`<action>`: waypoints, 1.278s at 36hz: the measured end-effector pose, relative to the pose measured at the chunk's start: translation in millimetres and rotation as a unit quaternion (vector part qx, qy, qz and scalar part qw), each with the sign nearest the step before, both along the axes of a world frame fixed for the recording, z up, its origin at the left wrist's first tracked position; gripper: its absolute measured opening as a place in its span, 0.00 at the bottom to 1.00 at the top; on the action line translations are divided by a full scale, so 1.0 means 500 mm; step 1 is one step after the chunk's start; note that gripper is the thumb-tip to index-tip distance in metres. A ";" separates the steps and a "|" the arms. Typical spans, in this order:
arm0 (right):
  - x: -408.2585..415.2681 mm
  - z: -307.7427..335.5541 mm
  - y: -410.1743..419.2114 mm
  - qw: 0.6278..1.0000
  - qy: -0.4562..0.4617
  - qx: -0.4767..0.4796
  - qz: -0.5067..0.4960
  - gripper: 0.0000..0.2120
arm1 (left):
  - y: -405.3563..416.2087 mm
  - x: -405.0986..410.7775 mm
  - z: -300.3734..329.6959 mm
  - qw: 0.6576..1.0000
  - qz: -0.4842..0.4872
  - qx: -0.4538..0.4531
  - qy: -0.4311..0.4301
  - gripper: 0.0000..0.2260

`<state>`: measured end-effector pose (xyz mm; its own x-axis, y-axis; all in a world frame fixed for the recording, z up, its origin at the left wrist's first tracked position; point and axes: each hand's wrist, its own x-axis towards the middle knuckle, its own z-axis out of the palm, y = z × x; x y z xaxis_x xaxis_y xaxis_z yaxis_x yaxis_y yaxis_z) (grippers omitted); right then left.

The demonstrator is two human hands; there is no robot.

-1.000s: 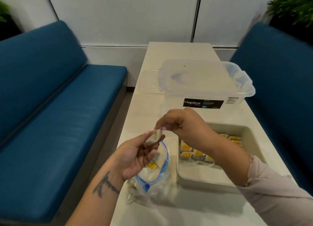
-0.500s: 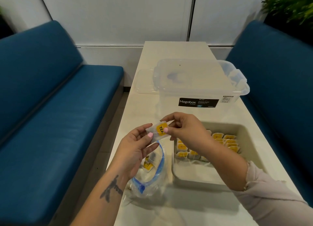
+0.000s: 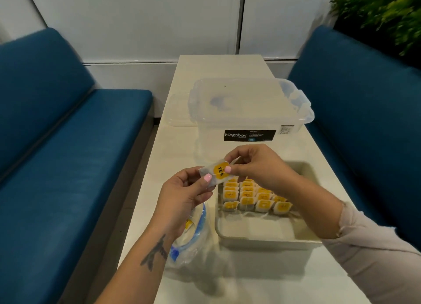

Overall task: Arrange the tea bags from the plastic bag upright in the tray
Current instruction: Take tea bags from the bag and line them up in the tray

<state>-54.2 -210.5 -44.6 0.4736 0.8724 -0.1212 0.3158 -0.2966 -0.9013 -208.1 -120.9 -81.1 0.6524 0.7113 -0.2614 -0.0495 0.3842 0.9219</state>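
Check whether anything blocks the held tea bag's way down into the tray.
Nothing visible does. Both hands, left and right, pinch the tea bag above the tray's far left corner. Upright tea bags fill the far part; the near part is open.

Single head-worn wide-angle view, looking forward and down along the table (image 3: pixel 218 64) toward twelve o'clock, near the hands, benches at nine and three o'clock.

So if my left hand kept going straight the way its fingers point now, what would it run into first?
Probably the right hand: the left hand points up and to the right along the tea bag that both pinch above the tray. Beyond it stands the clear storage box, though depth is unclear.
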 end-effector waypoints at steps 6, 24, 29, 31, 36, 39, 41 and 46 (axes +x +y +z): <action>0.075 0.035 -0.075 0.999 -0.022 -0.044 -0.016 0.04 | -0.046 0.048 -0.002 0.997 -0.066 0.049 -0.002 0.10; 0.173 -0.044 -0.230 0.879 -0.370 -0.301 0.023 0.05 | -0.116 0.082 -0.075 0.886 -0.036 0.409 0.213 0.14; 0.166 -0.081 -0.226 0.821 -0.458 -0.336 0.062 0.09 | -0.121 0.086 -0.078 0.877 -0.036 0.419 0.232 0.13; 0.165 -0.100 -0.225 0.808 -0.479 -0.335 0.072 0.09 | -0.121 0.086 -0.079 0.875 -0.037 0.420 0.237 0.12; 0.165 -0.132 -0.218 0.795 -0.494 -0.341 0.081 0.08 | -0.120 0.087 -0.081 0.878 -0.038 0.415 0.238 0.12; 0.164 -0.142 -0.215 0.790 -0.501 -0.345 0.075 0.09 | -0.120 0.087 -0.081 0.879 -0.041 0.410 0.238 0.12; 0.163 -0.149 -0.214 0.787 -0.506 -0.345 0.076 0.09 | -0.119 0.086 -0.082 0.880 -0.043 0.411 0.236 0.12; 0.163 -0.160 -0.211 0.797 -0.497 -0.336 0.066 0.10 | -0.118 0.087 -0.082 0.880 -0.044 0.411 0.234 0.12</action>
<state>27.5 -316.2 -124.5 0.5372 0.8183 -0.2045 0.8430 -0.5129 0.1623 -164.8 -180.1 -122.4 0.6724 0.7375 0.0622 0.4065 -0.4382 0.8017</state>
